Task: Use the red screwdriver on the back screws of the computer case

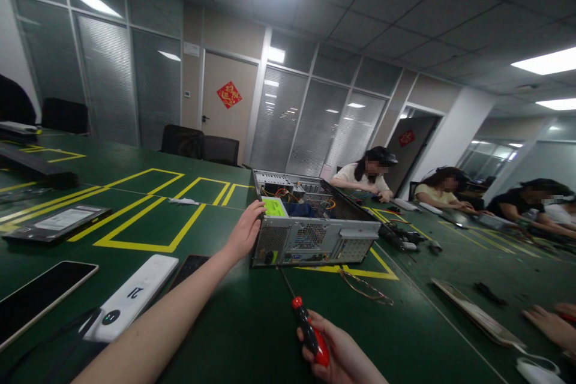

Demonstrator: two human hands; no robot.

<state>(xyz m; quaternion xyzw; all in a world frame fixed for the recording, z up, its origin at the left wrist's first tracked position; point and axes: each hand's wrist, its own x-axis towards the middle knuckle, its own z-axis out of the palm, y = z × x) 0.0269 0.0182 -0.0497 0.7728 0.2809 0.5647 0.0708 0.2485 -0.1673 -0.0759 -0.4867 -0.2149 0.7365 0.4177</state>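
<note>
An opened desktop computer case (315, 240) lies on the green table, its rear panel with vents and ports turned toward me. Inside it show a power supply with a bright yellow-green label (273, 207) and coloured cables. My left hand (246, 229) grips the case's left edge beside the power supply, fingers bent over the top. In my right hand (330, 342) is a screwdriver (308, 330) with a red and black handle. Its shaft points away from me, and the tip appears near the lower edge of the rear panel; whether it touches cannot be told.
On the left lie a hard drive (58, 222), a phone (42, 297) and a white power bank (130, 300) marked 21. Thin wires (366, 288) lie right of the case. Several people sit along the table's right side; one person's hand (551, 324) is at the right edge.
</note>
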